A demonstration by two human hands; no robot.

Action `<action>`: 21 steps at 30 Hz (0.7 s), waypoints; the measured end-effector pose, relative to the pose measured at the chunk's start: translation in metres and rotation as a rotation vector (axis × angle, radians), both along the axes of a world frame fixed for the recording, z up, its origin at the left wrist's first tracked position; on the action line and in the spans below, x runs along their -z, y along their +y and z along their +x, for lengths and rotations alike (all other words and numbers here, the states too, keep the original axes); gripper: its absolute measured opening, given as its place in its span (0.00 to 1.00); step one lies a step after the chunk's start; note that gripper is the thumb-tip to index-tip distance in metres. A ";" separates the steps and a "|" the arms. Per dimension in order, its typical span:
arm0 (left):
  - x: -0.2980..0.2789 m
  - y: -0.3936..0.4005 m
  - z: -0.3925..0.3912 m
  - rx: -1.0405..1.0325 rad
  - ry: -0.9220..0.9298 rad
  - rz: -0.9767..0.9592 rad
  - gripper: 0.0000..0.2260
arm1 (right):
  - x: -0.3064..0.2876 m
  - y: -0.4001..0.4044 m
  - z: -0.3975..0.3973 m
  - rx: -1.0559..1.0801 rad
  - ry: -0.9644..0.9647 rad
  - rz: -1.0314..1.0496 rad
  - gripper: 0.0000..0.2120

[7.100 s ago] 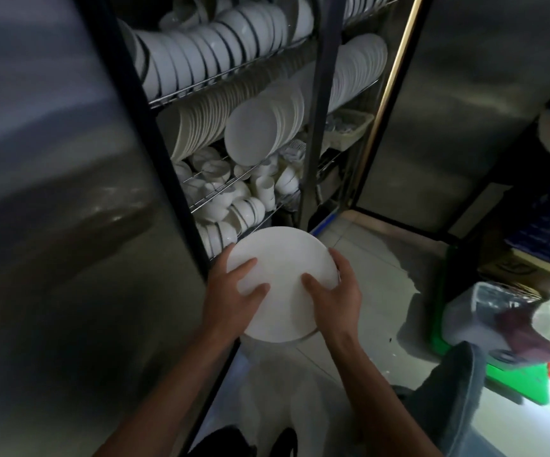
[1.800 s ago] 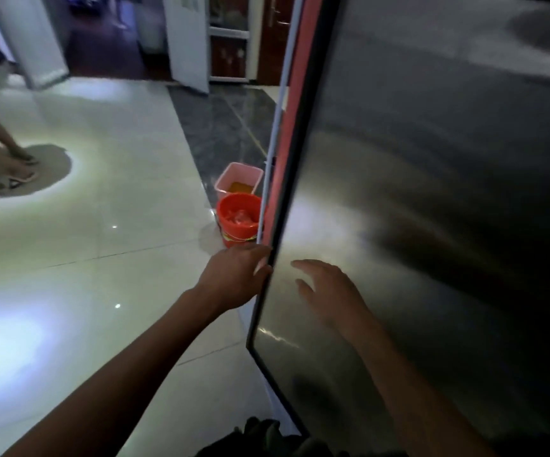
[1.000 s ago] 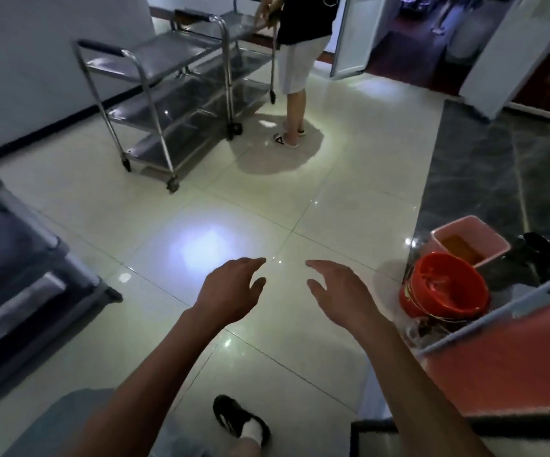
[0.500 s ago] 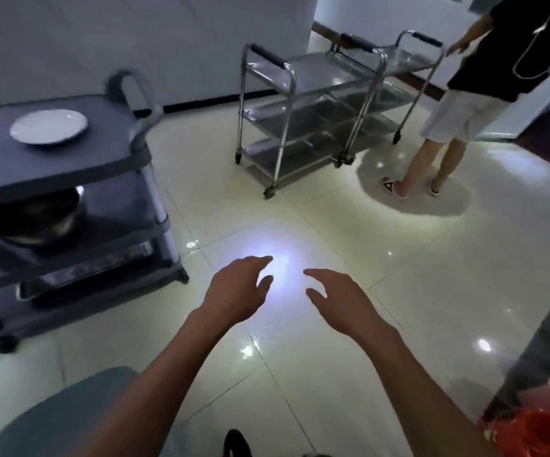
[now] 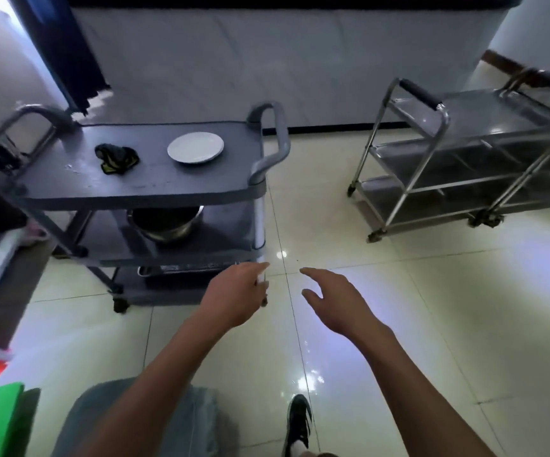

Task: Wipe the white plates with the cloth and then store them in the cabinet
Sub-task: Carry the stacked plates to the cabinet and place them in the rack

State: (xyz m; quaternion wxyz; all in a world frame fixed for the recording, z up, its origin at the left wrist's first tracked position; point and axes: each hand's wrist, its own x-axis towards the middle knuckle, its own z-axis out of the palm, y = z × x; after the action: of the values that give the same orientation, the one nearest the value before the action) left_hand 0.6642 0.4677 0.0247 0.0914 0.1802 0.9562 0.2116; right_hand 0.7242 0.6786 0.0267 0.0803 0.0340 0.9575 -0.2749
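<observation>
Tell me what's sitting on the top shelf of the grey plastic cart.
A round white plate and a crumpled dark cloth lie apart on the grey plastic cart. The shelf's far left end is out of view.

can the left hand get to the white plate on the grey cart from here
Probably not yet. The left hand hangs open, low beside the grey plastic cart, well short of the round white plate on its top shelf. Nothing covers the plate, so stepping closer should leave the way free.

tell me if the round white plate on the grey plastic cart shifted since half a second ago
No. The round white plate sits near the right handle end of the grey plastic cart, as before; only the camera turned.
</observation>
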 end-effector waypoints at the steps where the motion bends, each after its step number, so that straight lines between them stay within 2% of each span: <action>1: -0.002 0.000 -0.011 -0.023 0.011 0.000 0.17 | 0.000 0.003 -0.018 -0.024 0.003 -0.007 0.23; 3: -0.003 -0.002 -0.031 -0.075 0.011 -0.009 0.15 | 0.001 0.007 -0.052 -0.067 0.004 -0.029 0.22; 7: 0.004 -0.016 -0.062 -0.230 -0.022 -0.010 0.21 | 0.010 -0.001 -0.116 -0.177 -0.012 -0.082 0.22; 15: 0.022 -0.063 -0.111 -0.489 -0.066 0.046 0.21 | 0.027 -0.054 -0.214 -0.343 -0.051 -0.173 0.23; 21: 0.035 -0.104 -0.184 -0.556 -0.057 0.135 0.21 | 0.032 -0.095 -0.300 -0.381 -0.043 -0.150 0.24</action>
State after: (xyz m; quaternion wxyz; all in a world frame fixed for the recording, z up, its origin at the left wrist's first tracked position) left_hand 0.4807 0.3635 -0.0108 0.0448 -0.0891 0.9498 0.2965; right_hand 0.4246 0.5839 -0.0052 0.1537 -0.1480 0.9214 -0.3246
